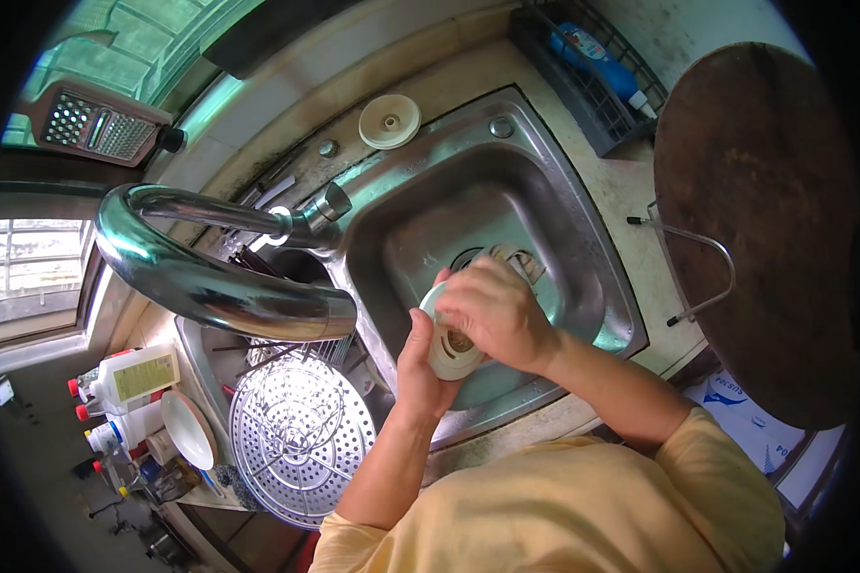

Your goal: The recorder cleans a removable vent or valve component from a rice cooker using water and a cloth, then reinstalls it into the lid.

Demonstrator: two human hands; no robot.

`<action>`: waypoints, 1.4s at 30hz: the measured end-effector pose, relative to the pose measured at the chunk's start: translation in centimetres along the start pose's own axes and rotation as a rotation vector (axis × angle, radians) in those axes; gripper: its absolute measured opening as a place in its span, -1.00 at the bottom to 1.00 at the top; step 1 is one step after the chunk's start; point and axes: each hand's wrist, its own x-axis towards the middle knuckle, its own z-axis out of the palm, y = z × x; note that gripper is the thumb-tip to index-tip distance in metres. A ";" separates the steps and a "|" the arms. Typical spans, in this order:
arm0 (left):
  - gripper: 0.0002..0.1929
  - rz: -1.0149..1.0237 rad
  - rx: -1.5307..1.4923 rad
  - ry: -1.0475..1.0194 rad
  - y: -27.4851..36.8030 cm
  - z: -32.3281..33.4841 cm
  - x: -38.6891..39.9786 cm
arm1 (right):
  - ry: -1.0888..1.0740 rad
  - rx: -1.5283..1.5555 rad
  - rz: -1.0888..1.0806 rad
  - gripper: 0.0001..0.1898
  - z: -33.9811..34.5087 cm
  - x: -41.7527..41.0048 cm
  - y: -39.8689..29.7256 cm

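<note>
My left hand (426,365) grips a round pale plastic disc (448,362) with slots by its edge, thumb on the near rim, above the front left of the steel sink basin (473,193). Over the disc's upper face lies my right hand (491,311), its fingers bent and slightly blurred; whether they hold something small is hidden. Brownish matter shows at the disc's middle. Beyond my hands, a crumpled light cloth or similar item (519,261) lies by the drain. Another round cream plastic piece (389,122) rests on the counter behind the sink.
A large curved steel faucet (222,304) arches in from the left. A perforated steel steamer tray (301,437) leans over the second basin, with bottles (143,376) and a white bowl (188,430) beside it. At right stand a round wooden board (752,236) and a dark rack (595,136).
</note>
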 end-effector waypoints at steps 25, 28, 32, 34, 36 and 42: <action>-0.56 0.256 -0.176 0.246 1.2 -3.6 -0.4 | -0.299 0.533 0.697 -0.66 -0.1 -4.7 3.9; -0.62 0.253 0.036 0.271 1.4 -3.3 -0.5 | -0.272 0.328 0.514 -0.60 0.0 -2.2 4.2; -0.63 0.298 0.459 0.319 0.7 -3.5 -1.1 | -0.104 -0.245 0.154 -0.34 0.4 3.9 5.2; -0.63 0.260 0.436 0.327 0.5 -3.6 -1.5 | -0.077 -0.305 0.086 -0.30 1.3 8.5 5.0; -0.62 0.276 0.483 0.339 0.5 -3.2 -2.3 | -0.077 -0.317 0.032 -0.28 2.0 11.7 5.7; -0.61 0.365 0.525 0.330 1.2 -2.0 -3.2 | -0.192 -0.437 -0.016 -0.61 2.0 12.6 12.6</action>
